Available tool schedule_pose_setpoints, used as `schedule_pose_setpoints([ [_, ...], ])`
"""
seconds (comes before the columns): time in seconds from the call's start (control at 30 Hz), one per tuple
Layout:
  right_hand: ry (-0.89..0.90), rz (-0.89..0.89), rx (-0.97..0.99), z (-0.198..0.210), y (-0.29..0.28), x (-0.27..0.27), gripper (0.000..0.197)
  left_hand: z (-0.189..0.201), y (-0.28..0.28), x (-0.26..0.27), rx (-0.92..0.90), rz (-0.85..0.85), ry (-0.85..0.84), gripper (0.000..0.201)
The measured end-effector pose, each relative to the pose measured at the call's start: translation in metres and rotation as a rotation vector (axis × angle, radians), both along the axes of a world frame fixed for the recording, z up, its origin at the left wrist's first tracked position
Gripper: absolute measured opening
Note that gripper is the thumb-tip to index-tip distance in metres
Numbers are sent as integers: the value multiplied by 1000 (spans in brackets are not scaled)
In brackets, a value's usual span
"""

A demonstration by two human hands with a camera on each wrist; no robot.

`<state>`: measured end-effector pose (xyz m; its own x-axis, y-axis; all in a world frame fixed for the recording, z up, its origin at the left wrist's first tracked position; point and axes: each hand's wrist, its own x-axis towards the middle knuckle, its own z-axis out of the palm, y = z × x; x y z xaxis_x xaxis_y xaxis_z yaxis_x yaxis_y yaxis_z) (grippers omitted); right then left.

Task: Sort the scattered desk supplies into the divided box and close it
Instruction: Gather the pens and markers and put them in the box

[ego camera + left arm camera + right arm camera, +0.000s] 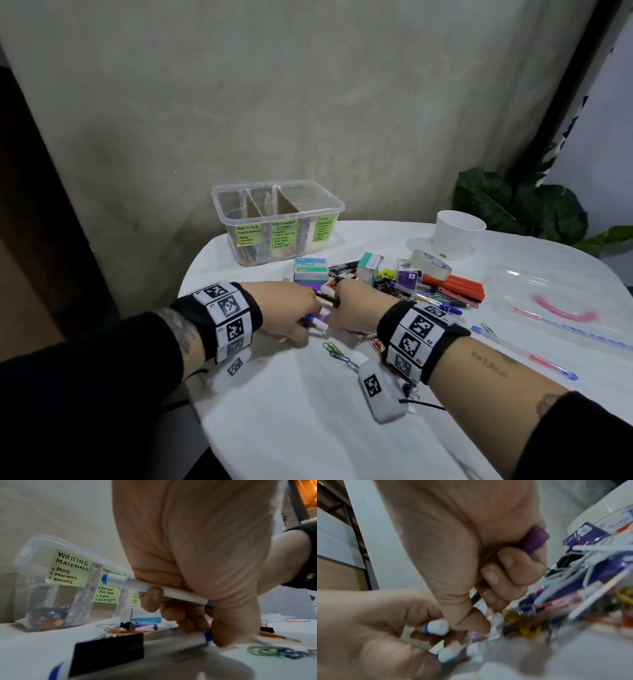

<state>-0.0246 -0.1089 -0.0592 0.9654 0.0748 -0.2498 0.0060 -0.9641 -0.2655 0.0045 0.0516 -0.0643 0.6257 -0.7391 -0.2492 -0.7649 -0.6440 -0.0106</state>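
Observation:
The clear divided box (219, 202) stands open at the table's back left, with green labels on its front (72, 568). In front of it my hands meet over the pile of supplies. My left hand (308, 322) grips white pens with blue caps (154, 588), fingers curled round them, and its thumb touches another white pen (197, 638) lying on the cloth. My right hand (337, 305) is closed round a purple marker (534, 540) and a thin dark pen (327, 297). In the right wrist view the left hand (368, 628) shows the capped pen ends (436, 627).
Small boxes (310, 270), a tape roll (430, 263), orange markers (455, 287) and loose pens lie behind my hands. A paper-clip chain (337, 351) and a black binder clip (108, 651) lie nearer. A white cup (459, 233), a clear lid (561, 294) and a plant (520, 205) are on the right.

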Motion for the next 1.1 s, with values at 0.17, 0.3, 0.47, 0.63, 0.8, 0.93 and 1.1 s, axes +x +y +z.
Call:
schedule_pose_setpoints([
  [0.17, -109, -135, 265, 27, -28, 3, 23, 12, 2, 1, -265, 1, -98, 13],
  [0.3, -221, -232, 743, 45, -48, 2, 11, 14, -4, 4, -197, 3, -143, 22],
  [0.47, -350, -367, 1201, 45, -54, 9, 4, 2, -13, 2, 13, 25, -110, 21],
  [0.63, -218, -393, 1302, 26, -46, 13, 15, -2, -20, 3, 9, 82, -109, 21],
  [0.8, -178, -159, 182, 17, -44, 9, 18, -4, -19, 8, -37, 141, -92, 23],
  [0.93, -115, -83, -108, 7, -41, 7, 13, -5, -20, 12, -14, 124, -101, 19],
  [1.1, -155, -36, -163, 1, -40, 9, 24, -4, -22, 13, -75, 92, -100, 26],
])
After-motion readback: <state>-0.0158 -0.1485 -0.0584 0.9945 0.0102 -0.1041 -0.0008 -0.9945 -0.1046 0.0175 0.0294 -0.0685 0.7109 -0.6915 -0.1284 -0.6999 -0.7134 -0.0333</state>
